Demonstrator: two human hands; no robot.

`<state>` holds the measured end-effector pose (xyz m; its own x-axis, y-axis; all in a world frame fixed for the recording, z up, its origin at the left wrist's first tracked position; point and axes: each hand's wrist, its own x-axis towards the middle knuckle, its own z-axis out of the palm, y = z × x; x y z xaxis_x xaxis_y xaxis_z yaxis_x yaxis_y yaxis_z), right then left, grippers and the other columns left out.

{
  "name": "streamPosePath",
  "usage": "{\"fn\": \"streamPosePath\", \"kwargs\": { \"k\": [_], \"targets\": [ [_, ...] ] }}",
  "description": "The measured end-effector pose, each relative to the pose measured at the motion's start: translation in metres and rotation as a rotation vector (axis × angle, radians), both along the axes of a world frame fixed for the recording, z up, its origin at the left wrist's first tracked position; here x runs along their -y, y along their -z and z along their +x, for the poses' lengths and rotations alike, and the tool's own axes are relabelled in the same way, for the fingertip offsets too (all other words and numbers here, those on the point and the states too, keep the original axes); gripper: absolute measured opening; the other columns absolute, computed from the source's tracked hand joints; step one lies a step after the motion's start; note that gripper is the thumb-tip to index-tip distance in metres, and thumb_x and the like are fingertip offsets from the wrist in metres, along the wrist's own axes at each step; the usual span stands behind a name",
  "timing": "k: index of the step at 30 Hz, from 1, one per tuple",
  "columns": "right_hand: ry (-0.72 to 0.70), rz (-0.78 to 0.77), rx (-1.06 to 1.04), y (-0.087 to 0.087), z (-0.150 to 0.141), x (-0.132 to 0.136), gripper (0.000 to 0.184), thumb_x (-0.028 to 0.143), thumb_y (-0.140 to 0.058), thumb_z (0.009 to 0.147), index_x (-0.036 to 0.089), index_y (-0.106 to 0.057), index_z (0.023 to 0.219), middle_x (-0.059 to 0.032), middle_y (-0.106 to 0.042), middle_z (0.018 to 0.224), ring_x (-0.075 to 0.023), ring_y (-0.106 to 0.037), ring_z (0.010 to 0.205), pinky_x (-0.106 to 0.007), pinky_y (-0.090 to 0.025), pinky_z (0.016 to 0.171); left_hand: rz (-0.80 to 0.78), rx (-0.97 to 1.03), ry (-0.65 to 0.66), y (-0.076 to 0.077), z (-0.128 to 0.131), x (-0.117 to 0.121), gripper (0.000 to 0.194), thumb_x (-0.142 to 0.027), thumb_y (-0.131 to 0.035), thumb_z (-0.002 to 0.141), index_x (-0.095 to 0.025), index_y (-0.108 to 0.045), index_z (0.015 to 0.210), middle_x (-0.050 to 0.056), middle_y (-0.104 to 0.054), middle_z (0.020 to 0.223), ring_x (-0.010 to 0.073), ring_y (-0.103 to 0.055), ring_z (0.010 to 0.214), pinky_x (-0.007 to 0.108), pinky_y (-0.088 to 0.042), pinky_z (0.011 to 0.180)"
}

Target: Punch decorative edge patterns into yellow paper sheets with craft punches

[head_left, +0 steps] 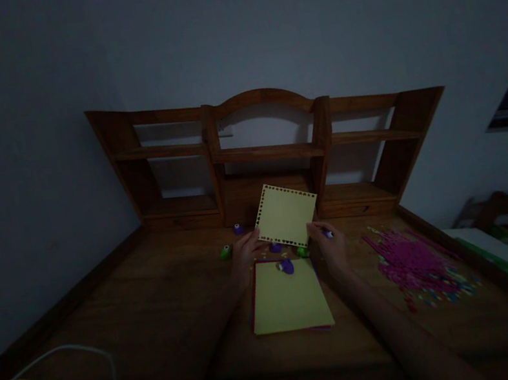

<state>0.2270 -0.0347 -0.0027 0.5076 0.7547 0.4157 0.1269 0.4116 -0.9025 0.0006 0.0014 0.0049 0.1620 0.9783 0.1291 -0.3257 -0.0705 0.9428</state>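
A pale yellow sheet of paper [286, 214] is held up tilted above the desk, with small shaped holes along three or more of its edges. My left hand [244, 254] pinches its lower left edge. At the lower right edge, my right hand [331, 247] is closed round a small purple craft punch [328, 234], mostly hidden by the fingers, which are at the paper's edge. Below lies a stack of coloured paper [289, 305], yellow on top, bearing another purple punch [286, 267]. Green punches [226, 252] and more purple punches [238, 229] stand around the hands.
A wooden shelf unit [271, 151] stands at the desk's back. To the right spreads a pile of pink paper strips [411, 260] with small coloured cut-outs. A white cable [111, 366] runs over the front left edge. Raised wooden borders [474, 266] flank the desk. The light is dim.
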Motion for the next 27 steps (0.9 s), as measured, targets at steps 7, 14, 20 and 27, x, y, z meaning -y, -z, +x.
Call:
{"fn": "streamPosePath", "kwargs": {
  "k": [7, 14, 20, 27],
  "targets": [
    [0.020, -0.026, -0.009, 0.002, 0.001, -0.002, 0.037, 0.051, -0.075, 0.072, 0.018, -0.075, 0.091, -0.0076, -0.073, 0.085, -0.0228, -0.064, 0.078, -0.032, -0.049, 0.068, -0.012, 0.004, -0.005, -0.002, -0.001, 0.003, 0.049, -0.056, -0.069, 0.080, -0.012, -0.071, 0.101, 0.016, -0.074, 0.100, 0.0258, -0.072, 0.086, 0.034, -0.056, 0.076],
    [0.021, -0.028, -0.010, -0.003, -0.001, 0.001, 0.037, 0.051, -0.076, 0.071, 0.018, -0.076, 0.088, -0.0075, -0.074, 0.085, -0.0226, -0.064, 0.078, -0.032, -0.048, 0.070, -0.019, 0.012, -0.014, -0.003, -0.001, 0.003, 0.049, -0.055, -0.070, 0.080, -0.012, -0.070, 0.102, 0.015, -0.074, 0.102, 0.0244, -0.071, 0.085, 0.033, -0.057, 0.074],
    [0.005, -0.029, -0.004, -0.005, -0.003, 0.005, 0.032, 0.049, -0.075, 0.072, 0.020, -0.075, 0.084, -0.0052, -0.073, 0.082, -0.0212, -0.063, 0.077, -0.032, -0.048, 0.071, -0.022, 0.038, -0.007, -0.003, -0.002, 0.004, 0.050, -0.057, -0.072, 0.077, -0.013, -0.070, 0.101, 0.014, -0.074, 0.102, 0.0239, -0.071, 0.083, 0.032, -0.056, 0.072],
    [-0.009, -0.050, -0.027, -0.008, -0.004, 0.007, 0.024, 0.044, -0.075, 0.072, 0.021, -0.075, 0.078, -0.0038, -0.072, 0.078, -0.0208, -0.062, 0.075, -0.031, -0.046, 0.071, -0.008, 0.066, 0.003, -0.007, -0.002, 0.007, 0.049, -0.055, -0.072, 0.077, -0.014, -0.071, 0.101, 0.014, -0.073, 0.106, 0.0237, -0.070, 0.086, 0.032, -0.055, 0.073]
  ]
}}
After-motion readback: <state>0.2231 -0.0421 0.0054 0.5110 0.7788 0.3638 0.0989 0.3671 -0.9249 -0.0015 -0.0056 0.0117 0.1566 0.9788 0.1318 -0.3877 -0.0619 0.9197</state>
